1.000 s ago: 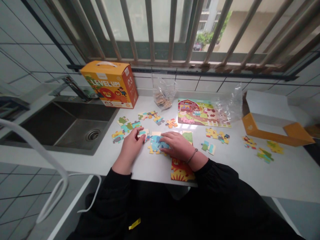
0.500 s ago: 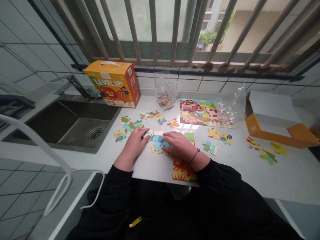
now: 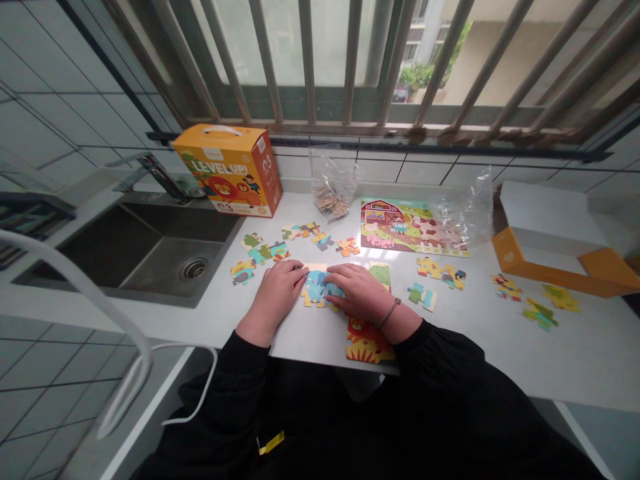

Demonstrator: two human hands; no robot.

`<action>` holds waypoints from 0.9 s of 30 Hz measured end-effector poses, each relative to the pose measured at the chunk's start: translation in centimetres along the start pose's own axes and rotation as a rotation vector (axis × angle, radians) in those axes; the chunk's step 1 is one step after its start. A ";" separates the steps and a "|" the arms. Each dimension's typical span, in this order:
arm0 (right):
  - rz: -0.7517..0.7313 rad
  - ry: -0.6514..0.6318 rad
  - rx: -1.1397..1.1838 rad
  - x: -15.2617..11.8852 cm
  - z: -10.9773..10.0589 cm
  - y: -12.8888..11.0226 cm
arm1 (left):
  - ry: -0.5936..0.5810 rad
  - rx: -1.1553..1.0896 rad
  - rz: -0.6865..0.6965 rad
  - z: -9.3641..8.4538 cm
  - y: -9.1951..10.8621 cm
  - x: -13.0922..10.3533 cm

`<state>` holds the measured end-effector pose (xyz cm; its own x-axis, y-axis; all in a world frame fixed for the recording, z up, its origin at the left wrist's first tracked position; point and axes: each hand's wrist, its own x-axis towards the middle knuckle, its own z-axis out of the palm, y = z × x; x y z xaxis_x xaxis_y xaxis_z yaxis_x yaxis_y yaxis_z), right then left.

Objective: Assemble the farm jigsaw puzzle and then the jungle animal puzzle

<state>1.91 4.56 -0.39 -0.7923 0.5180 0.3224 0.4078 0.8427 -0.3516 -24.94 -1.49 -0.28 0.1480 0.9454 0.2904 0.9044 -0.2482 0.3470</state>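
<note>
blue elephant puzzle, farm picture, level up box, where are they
Blue elephant puzzle (image 3: 317, 288): head view, on the elephant's blue body.
Farm picture (image 3: 404, 229): head view, on its printed face.
Level Up box (image 3: 226, 175): head view, on its front panel.

On the counter (image 3: 306, 340), with the joined puzzle pieces (image 3: 315, 288) as our centre, our left hand (image 3: 278, 288) is at nine o'clock and our right hand (image 3: 361, 293) at three, covering their edge. A second puzzle section (image 3: 367, 343) sits between four and five, partly behind our right wrist. We have a loose cluster (image 3: 259, 255) at ten, the carry box (image 3: 227, 175) at eleven, a filled bag (image 3: 332, 202) at twelve, and the picture board (image 3: 397, 230) at two, another bag (image 3: 471, 215) overlapping its right end.
</note>
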 end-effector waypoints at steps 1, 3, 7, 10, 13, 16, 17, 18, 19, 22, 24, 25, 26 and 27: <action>0.001 0.001 0.000 0.0 0.0 0.0 | -0.001 0.004 -0.005 0.0 0.2 -0.1; -0.001 0.007 0.005 0.0 0.0 0.0 | 0.002 0.015 -0.010 0.0 0.7 -0.4; -0.002 0.010 0.009 -0.1 0.1 0.0 | -0.017 0.088 0.000 -0.3 1.5 -0.7; -0.002 0.001 -0.001 0.0 0.2 0.0 | -0.030 0.123 0.001 -0.5 1.8 -0.7; 0.007 0.004 -0.019 0.2 -0.3 -0.2 | -0.011 0.113 -0.008 -0.4 1.6 -0.5; 0.059 0.036 -0.068 0.1 -1.9 -0.4 | 0.013 0.087 -0.008 -0.2 1.2 -0.5; 0.090 0.049 -0.092 -0.3 -2.7 -0.4 | 0.018 0.076 -0.007 -0.2 1.1 -0.5; 0.130 0.060 -0.120 -0.8 -3.6 -0.4 | 0.023 0.063 -0.007 -0.1 1.0 -0.5; 0.180 0.071 -0.149 -1.7 -4.5 -0.3 | 0.026 0.052 -0.009 -0.1 0.9 -0.5; 0.371 0.103 -0.232 -5.7 -7.1 0.7 | 0.024 0.038 -0.013 -0.1 0.8 -0.4; 0.484 0.111 -0.262 -9.1 -8.2 1.8 | 0.020 0.043 -0.019 -0.1 0.9 -0.3; 0.538 0.099 -0.272 -10.8 -8.6 2.4 | 0.018 0.046 -0.022 -0.1 0.9 -0.3; 0.585 0.078 -0.274 -12.4 -8.9 3.0 | 0.016 0.047 -0.025 -0.1 0.9 -0.3; 0.624 0.054 -0.263 -13.8 -9.0 3.4 | 0.013 0.047 -0.028 -0.1 0.8 -0.3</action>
<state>18.33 1.65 1.89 -0.3516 0.9198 0.1742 0.8837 0.3875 -0.2624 -24.26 -1.98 0.03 0.1175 0.9488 0.2931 0.9259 -0.2113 0.3130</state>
